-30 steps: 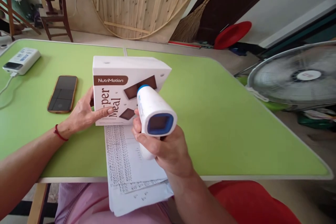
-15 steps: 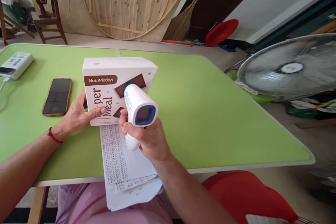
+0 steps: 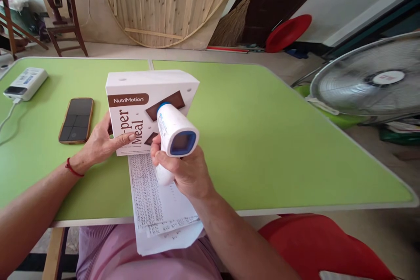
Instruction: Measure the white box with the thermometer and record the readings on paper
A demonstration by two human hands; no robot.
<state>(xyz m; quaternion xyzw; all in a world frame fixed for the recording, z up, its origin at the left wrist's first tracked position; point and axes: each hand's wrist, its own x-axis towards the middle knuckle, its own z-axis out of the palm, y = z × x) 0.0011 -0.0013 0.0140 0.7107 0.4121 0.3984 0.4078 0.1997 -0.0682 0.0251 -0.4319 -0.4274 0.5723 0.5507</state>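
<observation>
A white box [image 3: 126, 117] with brown "NutriMotion" print is gripped at its left side by my left hand [image 3: 104, 141], thumb across the front. My right hand [image 3: 185, 173] is closed round the handle of a white and blue infrared thermometer [image 3: 173, 124]. Its blue-rimmed nose points at the front of the box, close to it; whether they touch I cannot tell. The thermometer's small screen faces me and looks dark. Below the box, sheets of handwritten paper [image 3: 147, 197] lie on the green table [image 3: 262, 148] and hang over its near edge.
Left of the box lies a smartphone [image 3: 76, 120]. A white power bank [image 3: 26, 83] with a cable sits at the far left. Beyond the table's right edge stands a large fan [image 3: 370, 78]. A red stool [image 3: 305, 245] is below the near edge.
The whole view has shifted slightly, so things on the table appear a little further right. Both hands keep their grip on the box and the thermometer.
</observation>
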